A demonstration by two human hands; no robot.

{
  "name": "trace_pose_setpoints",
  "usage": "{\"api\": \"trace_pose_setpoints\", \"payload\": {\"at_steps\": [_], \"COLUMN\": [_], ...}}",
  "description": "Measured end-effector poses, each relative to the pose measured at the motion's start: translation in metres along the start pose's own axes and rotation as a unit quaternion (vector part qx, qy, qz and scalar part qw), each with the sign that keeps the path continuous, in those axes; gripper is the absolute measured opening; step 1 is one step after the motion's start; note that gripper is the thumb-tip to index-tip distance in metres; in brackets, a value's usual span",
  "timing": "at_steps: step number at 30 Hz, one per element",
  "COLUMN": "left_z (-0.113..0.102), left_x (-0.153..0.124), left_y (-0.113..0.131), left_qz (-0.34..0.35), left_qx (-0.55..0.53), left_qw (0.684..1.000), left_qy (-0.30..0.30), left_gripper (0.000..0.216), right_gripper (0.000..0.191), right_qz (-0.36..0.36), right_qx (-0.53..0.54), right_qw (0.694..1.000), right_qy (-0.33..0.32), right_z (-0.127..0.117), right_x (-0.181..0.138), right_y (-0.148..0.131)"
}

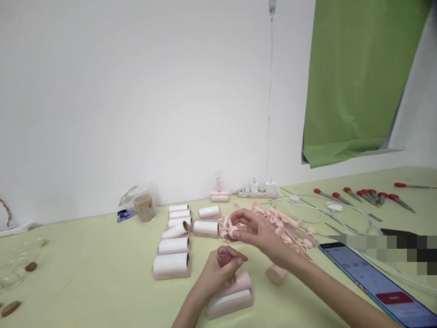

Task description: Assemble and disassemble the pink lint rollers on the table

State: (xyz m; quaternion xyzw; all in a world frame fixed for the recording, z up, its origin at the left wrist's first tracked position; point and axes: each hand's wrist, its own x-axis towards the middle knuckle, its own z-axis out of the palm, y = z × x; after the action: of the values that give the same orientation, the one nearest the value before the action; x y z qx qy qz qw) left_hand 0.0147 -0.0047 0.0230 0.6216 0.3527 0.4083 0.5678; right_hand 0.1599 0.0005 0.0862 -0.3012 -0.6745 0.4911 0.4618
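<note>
Roller, just one, is held in the curled left hand; the right hand pinches one pink loop.

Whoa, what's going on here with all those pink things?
A person is working with pink pieces at a table. The left hand grips the upright handle of a pink roller. The right hand holds a small pink part above it, not touching the handle. White rolls lie to the left, and loose pink pieces are scattered to the right.
</note>
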Motion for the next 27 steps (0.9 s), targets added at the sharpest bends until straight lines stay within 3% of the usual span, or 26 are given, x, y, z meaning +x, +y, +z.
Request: {"api": "trace_pose_setpoints", "payload": {"at_steps": [5, 11, 18, 20, 23, 27], "left_z": [0.002, 0.001, 0.002, 0.002, 0.002, 0.002], "left_x": [-0.001, -0.001, -0.004, -0.005, -0.005, -0.005], "left_y": [0.007, 0.005, 0.012, 0.013, 0.013, 0.013], "left_qz": [0.007, 0.008, 0.005, 0.004, -0.003, -0.038], "left_qx": [0.043, 0.056, 0.022, 0.003, -0.023, -0.007], "left_qw": [0.999, 0.998, 1.000, 1.000, 1.000, 0.999], "left_qy": [0.025, 0.019, -0.004, -0.013, -0.014, -0.002], "left_gripper": [0.009, 0.013, 0.006, 0.012, 0.025, 0.017], "right_gripper": [0.023, 0.019, 0.021, 0.025, 0.024, 0.021], "right_qz": [-0.035, -0.057, -0.047, -0.031, -0.011, 0.021], "right_qx": [0.008, -0.010, 0.000, -0.025, -0.105, -0.130], "right_qw": [0.999, 0.998, 0.998, 0.999, 0.992, 0.978], "right_qy": [-0.037, 0.012, -0.031, -0.036, -0.075, -0.163], "right_z": [0.031, 0.031, 0.027, 0.025, 0.023, 0.024], "right_x": [-0.007, -0.009, -0.006, -0.001, 0.006, 0.008], "right_y": [0.020, 0.028, 0.021, 0.015, 0.004, 0.000]}}
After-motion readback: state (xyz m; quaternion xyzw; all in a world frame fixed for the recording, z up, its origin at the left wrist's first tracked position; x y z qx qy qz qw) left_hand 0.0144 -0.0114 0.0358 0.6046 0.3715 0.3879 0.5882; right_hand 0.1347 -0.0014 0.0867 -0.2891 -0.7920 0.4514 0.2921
